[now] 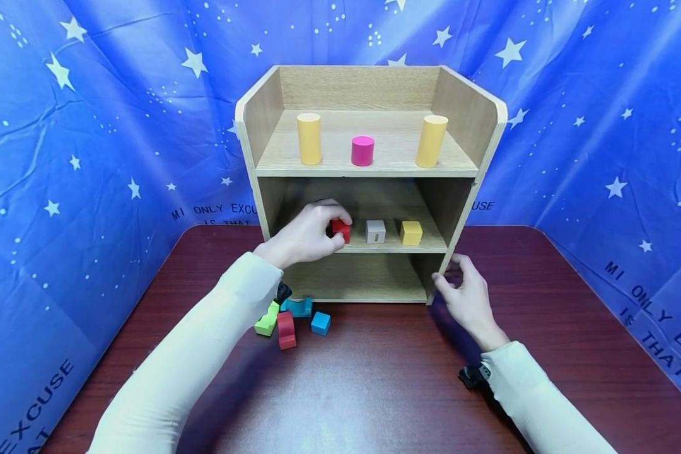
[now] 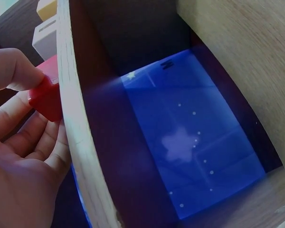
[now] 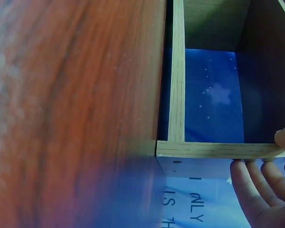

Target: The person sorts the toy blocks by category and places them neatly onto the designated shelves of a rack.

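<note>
My left hand (image 1: 312, 234) reaches into the middle tier of the wooden shelf (image 1: 374, 173) and pinches a red block (image 2: 48, 90) between thumb and fingers. To the right of that block, a grey block (image 1: 376, 232) and a yellow block (image 1: 411, 233) sit in a row on the same board. My right hand (image 1: 466, 299) grips the shelf's right side panel low down, with the thumb at the front edge (image 3: 218, 149) and the fingers along the outer face.
On the top board stand two yellow cylinders (image 1: 309, 139) (image 1: 431, 141) with a short pink cylinder (image 1: 362, 151) between them. Front left on the dark red table (image 1: 374, 384) lie a green block (image 1: 267, 320), a red curved block (image 1: 286, 330), a teal curved block (image 1: 298, 308) and a blue cube (image 1: 320, 323).
</note>
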